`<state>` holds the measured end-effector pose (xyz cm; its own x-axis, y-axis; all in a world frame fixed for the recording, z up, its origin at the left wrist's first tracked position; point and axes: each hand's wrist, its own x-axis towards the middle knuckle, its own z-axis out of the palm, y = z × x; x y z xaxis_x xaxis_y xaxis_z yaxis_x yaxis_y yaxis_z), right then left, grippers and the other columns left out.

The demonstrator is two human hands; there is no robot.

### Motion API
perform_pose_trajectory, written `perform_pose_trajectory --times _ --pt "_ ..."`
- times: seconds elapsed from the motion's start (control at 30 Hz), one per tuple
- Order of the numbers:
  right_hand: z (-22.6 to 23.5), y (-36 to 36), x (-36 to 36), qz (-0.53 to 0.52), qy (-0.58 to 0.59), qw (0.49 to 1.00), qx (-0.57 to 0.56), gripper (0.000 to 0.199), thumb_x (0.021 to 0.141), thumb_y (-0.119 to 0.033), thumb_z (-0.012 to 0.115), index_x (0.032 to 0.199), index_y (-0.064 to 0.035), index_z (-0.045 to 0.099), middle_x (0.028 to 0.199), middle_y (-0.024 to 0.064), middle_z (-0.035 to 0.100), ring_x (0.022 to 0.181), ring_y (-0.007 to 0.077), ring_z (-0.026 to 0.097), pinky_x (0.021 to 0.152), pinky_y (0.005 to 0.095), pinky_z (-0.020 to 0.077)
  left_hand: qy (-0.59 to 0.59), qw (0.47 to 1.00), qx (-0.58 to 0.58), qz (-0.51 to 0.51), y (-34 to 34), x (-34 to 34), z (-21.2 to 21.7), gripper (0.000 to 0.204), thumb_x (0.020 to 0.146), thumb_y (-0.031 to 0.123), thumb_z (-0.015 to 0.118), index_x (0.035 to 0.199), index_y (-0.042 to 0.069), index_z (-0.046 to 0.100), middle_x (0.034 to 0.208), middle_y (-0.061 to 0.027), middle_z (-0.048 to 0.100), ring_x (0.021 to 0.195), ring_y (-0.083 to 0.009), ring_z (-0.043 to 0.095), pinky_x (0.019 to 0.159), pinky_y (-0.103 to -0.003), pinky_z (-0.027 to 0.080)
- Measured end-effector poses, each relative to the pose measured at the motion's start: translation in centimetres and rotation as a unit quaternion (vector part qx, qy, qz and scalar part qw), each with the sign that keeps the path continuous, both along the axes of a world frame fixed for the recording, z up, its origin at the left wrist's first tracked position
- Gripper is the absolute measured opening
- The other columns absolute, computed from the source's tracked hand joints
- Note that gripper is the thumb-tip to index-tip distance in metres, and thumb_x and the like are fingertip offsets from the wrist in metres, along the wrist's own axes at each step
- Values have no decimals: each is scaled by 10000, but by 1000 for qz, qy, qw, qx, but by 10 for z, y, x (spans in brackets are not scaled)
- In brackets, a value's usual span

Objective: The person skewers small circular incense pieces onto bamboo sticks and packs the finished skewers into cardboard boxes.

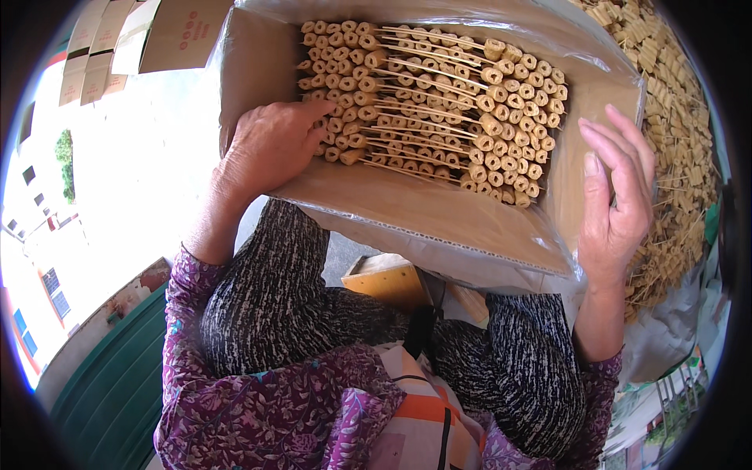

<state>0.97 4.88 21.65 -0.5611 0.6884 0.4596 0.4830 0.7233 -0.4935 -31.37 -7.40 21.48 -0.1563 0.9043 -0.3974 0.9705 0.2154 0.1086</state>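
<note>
A cardboard box [407, 210] lined with clear plastic stands in front of my knees. Inside lie many tan, hollow rolls threaded on thin wooden skewers, in a left stack [345, 69] and a right stack [521, 110]. Bare sticks [427, 92] cross between the stacks, with more rolls below them. My left hand [276, 142] reaches over the box's left wall. Its index finger and thumb are apart and touch the left stack; its other fingers are partly hidden. Beside the right wall, my right hand [623, 184] is raised with fingers spread, holding nothing.
A large heap of skewered tan rolls [675, 157] lies beyond the box on the right. Folded cartons [176, 35] are at the upper left. A small yellow wooden stool or box [388, 283] sits between my legs. A green ribbed panel [110, 376] is at the lower left.
</note>
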Motion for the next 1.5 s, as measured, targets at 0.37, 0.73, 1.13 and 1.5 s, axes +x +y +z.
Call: perform_pose_trajectory --times 0.37,0.73,1.13,1.5 --pt "-3 2 2 -1 11 1000 -11 214 845 32 584 1028 7 692 1015 122 696 1136 312 581 975 398 447 12 999 24 -34 4 -1 -1 357 873 186 622 1216 91 632 1003 -180 692 918 -340 662 843 -429 512" --pt "-23 2 4 14 36 999 -22 199 844 25 589 1014 -2 688 1007 119 693 1136 302 582 975 391 445 69 996 9 -60 11 -7 -21 525 867 190 598 1375 118 490 1029 -180 675 945 -344 651 840 -456 500" --pt "-25 3 9 16 60 998 -18 192 836 25 598 1003 4 690 999 134 689 1120 308 592 952 387 464 81 993 67 -48 42 -15 -22 454 883 225 610 1325 135 553 900 -183 692 884 -348 667 815 -447 516" --pt "-31 3 -1 25 74 997 -2 163 839 20 604 973 -13 691 980 113 697 1126 296 596 926 378 488 123 991 43 -14 52 -24 -29 527 890 252 589 1403 232 469 916 -182 696 880 -364 668 813 -485 511"
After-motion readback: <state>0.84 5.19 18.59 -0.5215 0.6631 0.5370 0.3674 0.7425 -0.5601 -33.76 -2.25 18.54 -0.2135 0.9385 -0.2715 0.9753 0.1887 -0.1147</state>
